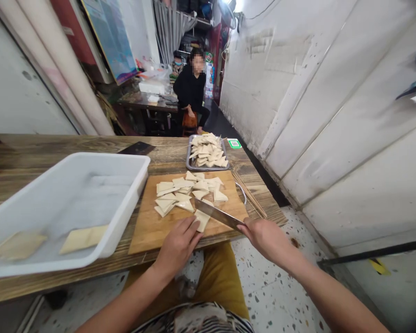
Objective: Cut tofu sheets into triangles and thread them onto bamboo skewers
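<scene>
Your right hand (261, 233) grips the knife (220, 215), its blade across a pale piece (202, 223); your left hand (178, 244), fingers close together, holds that piece on the cutting board (147, 233).

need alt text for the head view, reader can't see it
A right hand holds a knife at a pale piece on a wooden board, the left hand touching that piece. More cut pieces lie on the board, and others fill a tray beyond it. A white tub stands to the left; another person sits behind.
</scene>
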Demonstrator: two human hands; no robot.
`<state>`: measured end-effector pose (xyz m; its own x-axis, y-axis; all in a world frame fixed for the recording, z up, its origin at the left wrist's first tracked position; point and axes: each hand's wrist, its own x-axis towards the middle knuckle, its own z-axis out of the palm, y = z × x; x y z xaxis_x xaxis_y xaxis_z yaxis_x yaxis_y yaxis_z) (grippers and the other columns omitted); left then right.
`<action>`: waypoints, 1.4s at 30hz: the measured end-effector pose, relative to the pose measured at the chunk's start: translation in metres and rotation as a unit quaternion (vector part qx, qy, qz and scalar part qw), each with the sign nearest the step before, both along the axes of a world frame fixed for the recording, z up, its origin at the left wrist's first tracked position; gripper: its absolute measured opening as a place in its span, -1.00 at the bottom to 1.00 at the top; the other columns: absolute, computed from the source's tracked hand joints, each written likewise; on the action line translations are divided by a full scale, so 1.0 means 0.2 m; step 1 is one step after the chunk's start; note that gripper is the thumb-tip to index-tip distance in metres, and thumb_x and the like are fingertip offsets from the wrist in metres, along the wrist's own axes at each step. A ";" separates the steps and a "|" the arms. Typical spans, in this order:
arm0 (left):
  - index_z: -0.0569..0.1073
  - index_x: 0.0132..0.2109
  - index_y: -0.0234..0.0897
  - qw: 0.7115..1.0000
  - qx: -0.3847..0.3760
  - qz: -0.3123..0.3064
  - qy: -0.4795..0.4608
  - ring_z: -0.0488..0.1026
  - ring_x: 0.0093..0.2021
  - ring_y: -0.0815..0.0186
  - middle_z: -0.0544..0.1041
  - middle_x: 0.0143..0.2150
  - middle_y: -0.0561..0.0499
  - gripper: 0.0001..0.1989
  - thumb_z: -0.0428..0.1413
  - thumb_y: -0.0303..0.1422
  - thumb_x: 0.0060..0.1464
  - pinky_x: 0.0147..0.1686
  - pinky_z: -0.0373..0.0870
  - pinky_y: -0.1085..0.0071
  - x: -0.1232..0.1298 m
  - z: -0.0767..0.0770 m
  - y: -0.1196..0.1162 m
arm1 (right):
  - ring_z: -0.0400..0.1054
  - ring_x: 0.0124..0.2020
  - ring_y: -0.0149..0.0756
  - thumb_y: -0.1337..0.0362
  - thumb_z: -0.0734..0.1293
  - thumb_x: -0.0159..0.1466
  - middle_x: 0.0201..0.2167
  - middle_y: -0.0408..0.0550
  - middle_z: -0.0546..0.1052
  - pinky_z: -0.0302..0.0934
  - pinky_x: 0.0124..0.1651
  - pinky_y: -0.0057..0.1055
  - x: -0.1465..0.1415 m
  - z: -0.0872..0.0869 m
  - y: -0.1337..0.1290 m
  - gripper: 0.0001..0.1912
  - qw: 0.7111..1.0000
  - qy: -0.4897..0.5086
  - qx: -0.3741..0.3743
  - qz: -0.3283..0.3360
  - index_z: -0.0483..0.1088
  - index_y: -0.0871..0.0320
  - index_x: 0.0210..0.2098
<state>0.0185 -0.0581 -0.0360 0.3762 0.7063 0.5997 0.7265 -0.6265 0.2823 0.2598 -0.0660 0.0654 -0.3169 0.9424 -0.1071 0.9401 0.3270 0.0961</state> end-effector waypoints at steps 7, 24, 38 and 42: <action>0.35 -0.07 -0.34 1.000 0.000 0.006 -0.026 0.34 -0.05 0.17 0.42 -0.06 -0.20 -0.75 0.05 -0.45 0.07 -0.05 0.35 0.19 0.02 0.00 -0.01 | 0.42 -0.52 -0.26 0.10 0.05 0.37 -0.53 -0.01 0.52 -0.03 -0.52 -0.46 0.01 0.03 0.02 -0.60 1.000 -0.014 -0.023 0.007 0.38 0.17 -0.39; 0.30 0.04 -0.42 0.997 -0.013 0.073 -0.006 0.37 -0.14 0.13 0.46 -0.15 -0.23 -0.60 0.06 -0.35 0.05 -0.13 0.35 0.18 0.07 0.02 0.01 | 0.45 -0.43 -0.22 0.16 0.10 0.37 -0.45 0.05 0.55 0.10 -0.44 -0.46 -0.01 0.07 0.04 -0.67 0.996 -0.034 -0.071 0.029 0.37 0.21 -0.34; 0.46 -0.16 -0.28 0.987 -0.027 0.108 -0.117 0.46 -0.24 0.26 0.53 -0.25 -0.04 -0.75 0.12 -0.32 -0.03 -0.16 0.38 0.33 0.08 0.17 0.08 | 0.35 -0.56 -0.30 0.08 0.06 0.35 -0.62 -0.08 0.45 -0.05 -0.51 -0.46 0.33 -0.06 -0.05 -0.58 0.985 0.140 0.054 -0.085 0.33 0.15 -0.48; 0.46 -0.22 -0.31 0.998 0.041 0.037 -0.040 0.44 -0.23 0.26 0.52 -0.27 -0.09 -0.85 0.05 -0.38 0.07 -0.17 0.37 0.31 0.07 0.14 0.09 | 0.35 -0.56 -0.32 0.10 0.05 0.36 -0.61 -0.09 0.46 -0.03 -0.50 -0.47 0.31 -0.10 -0.07 -0.58 0.980 0.173 0.041 -0.091 0.33 0.14 -0.48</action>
